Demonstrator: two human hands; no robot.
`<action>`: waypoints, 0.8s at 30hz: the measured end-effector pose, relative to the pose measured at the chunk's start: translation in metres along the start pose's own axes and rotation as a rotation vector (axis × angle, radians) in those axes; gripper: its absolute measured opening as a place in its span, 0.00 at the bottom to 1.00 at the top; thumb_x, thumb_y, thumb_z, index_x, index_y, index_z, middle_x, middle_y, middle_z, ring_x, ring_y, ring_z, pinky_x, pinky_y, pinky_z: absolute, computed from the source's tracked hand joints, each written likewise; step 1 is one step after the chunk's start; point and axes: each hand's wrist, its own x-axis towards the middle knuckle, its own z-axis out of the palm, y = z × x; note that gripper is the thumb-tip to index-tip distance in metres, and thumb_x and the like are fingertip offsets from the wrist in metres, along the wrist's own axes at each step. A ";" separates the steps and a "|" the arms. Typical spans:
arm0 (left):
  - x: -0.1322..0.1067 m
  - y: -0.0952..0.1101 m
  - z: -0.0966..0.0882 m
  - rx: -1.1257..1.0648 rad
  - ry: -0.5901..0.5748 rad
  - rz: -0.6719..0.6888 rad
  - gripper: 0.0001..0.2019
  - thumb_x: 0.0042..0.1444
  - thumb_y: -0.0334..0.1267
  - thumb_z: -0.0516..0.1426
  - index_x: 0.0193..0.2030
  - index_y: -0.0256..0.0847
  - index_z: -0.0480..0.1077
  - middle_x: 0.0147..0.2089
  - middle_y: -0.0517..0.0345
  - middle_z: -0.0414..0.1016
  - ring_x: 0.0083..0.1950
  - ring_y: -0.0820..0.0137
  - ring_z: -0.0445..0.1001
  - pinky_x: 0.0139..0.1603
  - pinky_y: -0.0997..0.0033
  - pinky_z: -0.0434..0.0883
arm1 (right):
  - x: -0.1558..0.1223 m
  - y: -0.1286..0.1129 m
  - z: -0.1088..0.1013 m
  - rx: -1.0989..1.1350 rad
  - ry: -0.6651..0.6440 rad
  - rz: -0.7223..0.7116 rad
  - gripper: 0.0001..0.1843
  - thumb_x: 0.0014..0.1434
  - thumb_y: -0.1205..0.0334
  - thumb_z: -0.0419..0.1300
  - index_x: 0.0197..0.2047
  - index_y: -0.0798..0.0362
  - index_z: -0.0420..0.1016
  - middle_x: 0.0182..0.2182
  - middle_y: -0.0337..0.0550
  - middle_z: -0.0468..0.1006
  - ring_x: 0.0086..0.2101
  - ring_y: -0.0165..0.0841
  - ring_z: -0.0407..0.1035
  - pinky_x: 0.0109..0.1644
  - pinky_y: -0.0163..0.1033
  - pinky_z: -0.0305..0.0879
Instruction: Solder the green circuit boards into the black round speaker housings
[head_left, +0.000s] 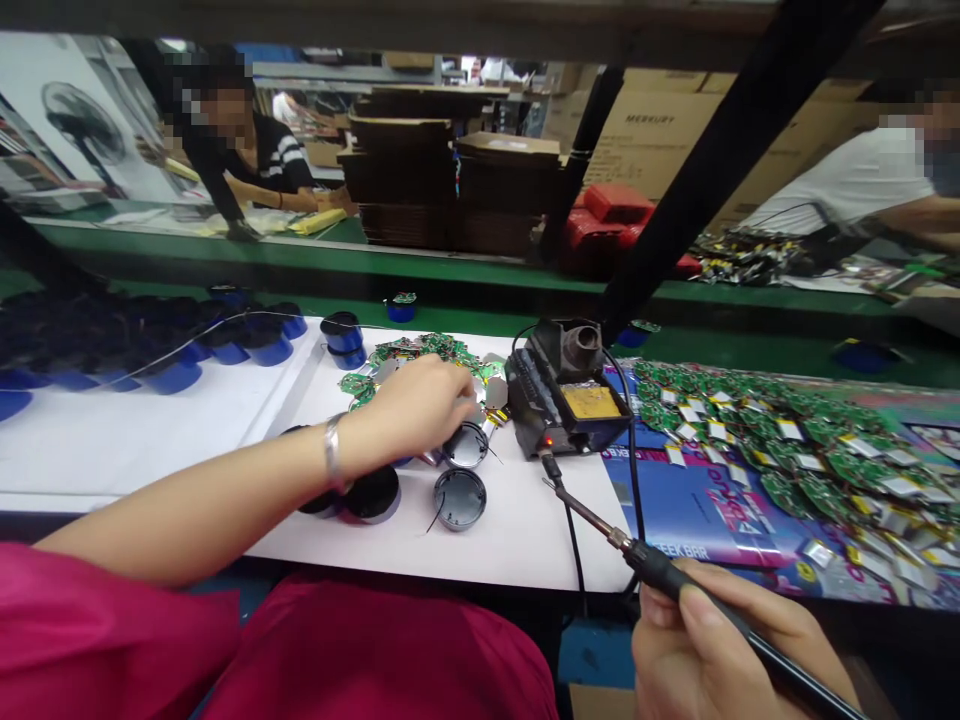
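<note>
My right hand (712,640) grips a soldering iron (660,570), its tip angled up and left in front of the soldering station (562,390). Over a pile of green circuit boards (427,348) reaches my left hand (424,405), seen from its back with the fingers curled. What those fingers pinch, if anything, is hidden. Just below it lies a round grey housing (466,445) with wires. A second open round housing (459,498) sits nearer me, with a black wire sticking out. Beside them, partly under my left forearm, are dark round cases (371,493).
Many blue-and-black round cases (172,350) stand at the left. Rows of circuit boards with small silver batteries (787,430) cover the right side. The station's cable (636,480) hangs over the table edge. Two people work across the bench, near cardboard stacks (401,165).
</note>
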 end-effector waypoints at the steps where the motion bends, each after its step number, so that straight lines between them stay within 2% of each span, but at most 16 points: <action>1: 0.013 -0.006 0.003 -0.007 -0.047 -0.001 0.10 0.61 0.39 0.55 0.42 0.40 0.76 0.44 0.48 0.79 0.50 0.56 0.74 0.48 0.61 0.69 | -0.003 -0.004 0.004 -0.023 0.018 -0.002 0.07 0.52 0.60 0.69 0.33 0.54 0.79 0.25 0.40 0.77 0.22 0.35 0.72 0.26 0.42 0.70; 4: 0.042 -0.020 0.020 -0.047 -0.145 0.053 0.09 0.54 0.35 0.58 0.41 0.41 0.77 0.46 0.50 0.79 0.49 0.58 0.75 0.47 0.64 0.69 | -0.008 -0.013 0.012 -0.062 -0.002 0.005 0.09 0.58 0.61 0.65 0.42 0.55 0.81 0.28 0.41 0.79 0.22 0.34 0.73 0.26 0.41 0.71; 7: 0.054 -0.025 0.034 -0.117 -0.187 0.102 0.10 0.47 0.31 0.62 0.38 0.42 0.77 0.47 0.52 0.78 0.49 0.59 0.75 0.47 0.67 0.69 | -0.002 -0.015 0.012 -0.084 -0.045 -0.144 0.02 0.54 0.65 0.68 0.33 0.53 0.82 0.30 0.41 0.81 0.24 0.36 0.76 0.28 0.41 0.74; 9: 0.056 -0.026 0.037 -0.183 -0.202 0.090 0.09 0.44 0.29 0.63 0.35 0.41 0.76 0.43 0.52 0.78 0.46 0.60 0.76 0.45 0.67 0.69 | 0.002 -0.015 0.011 -0.092 -0.092 -0.241 0.03 0.52 0.68 0.69 0.29 0.52 0.81 0.32 0.41 0.83 0.26 0.37 0.78 0.30 0.41 0.76; 10: 0.056 -0.026 0.036 -0.223 -0.209 0.069 0.07 0.44 0.29 0.63 0.32 0.40 0.75 0.40 0.53 0.79 0.43 0.61 0.76 0.42 0.68 0.69 | 0.003 -0.016 0.011 -0.086 -0.101 -0.245 0.03 0.53 0.69 0.69 0.31 0.52 0.82 0.33 0.41 0.83 0.27 0.36 0.78 0.30 0.40 0.76; 12: 0.056 -0.027 0.030 -0.316 -0.206 0.011 0.05 0.45 0.30 0.62 0.30 0.39 0.73 0.33 0.55 0.78 0.36 0.65 0.75 0.36 0.70 0.69 | 0.003 -0.020 0.013 -0.034 -0.093 -0.151 0.07 0.56 0.68 0.67 0.40 0.52 0.83 0.35 0.41 0.84 0.27 0.35 0.78 0.32 0.39 0.76; 14: 0.053 -0.029 0.020 -0.402 -0.167 -0.049 0.06 0.49 0.30 0.60 0.36 0.38 0.73 0.32 0.56 0.77 0.31 0.69 0.73 0.30 0.73 0.67 | 0.001 -0.027 0.018 0.046 -0.099 -0.042 0.12 0.59 0.67 0.66 0.47 0.52 0.82 0.35 0.41 0.84 0.27 0.33 0.78 0.33 0.37 0.75; 17: 0.042 -0.030 0.003 -0.653 -0.087 -0.143 0.17 0.53 0.29 0.56 0.51 0.38 0.70 0.31 0.59 0.74 0.26 0.75 0.69 0.25 0.76 0.63 | 0.001 -0.040 0.029 0.152 -0.133 0.055 0.13 0.58 0.65 0.67 0.48 0.53 0.81 0.34 0.40 0.84 0.28 0.32 0.78 0.35 0.35 0.75; 18: 0.037 -0.029 -0.002 -0.796 -0.075 -0.190 0.17 0.53 0.29 0.57 0.51 0.37 0.71 0.30 0.60 0.74 0.25 0.76 0.68 0.25 0.76 0.63 | 0.002 -0.043 0.032 0.172 -0.141 0.073 0.12 0.59 0.65 0.67 0.47 0.53 0.82 0.34 0.40 0.84 0.28 0.32 0.79 0.35 0.35 0.76; 21: 0.018 -0.026 -0.014 -1.247 -0.072 -0.349 0.11 0.47 0.29 0.62 0.40 0.33 0.76 0.30 0.57 0.75 0.26 0.76 0.69 0.28 0.75 0.65 | 0.004 -0.048 0.041 0.219 -0.213 0.082 0.11 0.60 0.64 0.66 0.47 0.52 0.81 0.34 0.39 0.84 0.28 0.31 0.79 0.34 0.34 0.76; 22: 0.012 -0.026 -0.016 -1.332 -0.083 -0.376 0.12 0.44 0.29 0.63 0.39 0.33 0.77 0.30 0.55 0.76 0.28 0.75 0.70 0.29 0.74 0.66 | 0.005 -0.048 0.043 0.226 -0.245 0.068 0.11 0.60 0.64 0.66 0.47 0.51 0.81 0.34 0.39 0.84 0.28 0.31 0.79 0.33 0.33 0.77; 24: 0.001 -0.027 -0.017 -1.384 -0.066 -0.376 0.18 0.41 0.28 0.65 0.42 0.32 0.78 0.29 0.57 0.76 0.28 0.75 0.70 0.29 0.74 0.65 | 0.005 -0.047 0.046 0.229 -0.312 0.032 0.11 0.61 0.64 0.65 0.48 0.50 0.81 0.36 0.38 0.84 0.29 0.31 0.79 0.34 0.33 0.78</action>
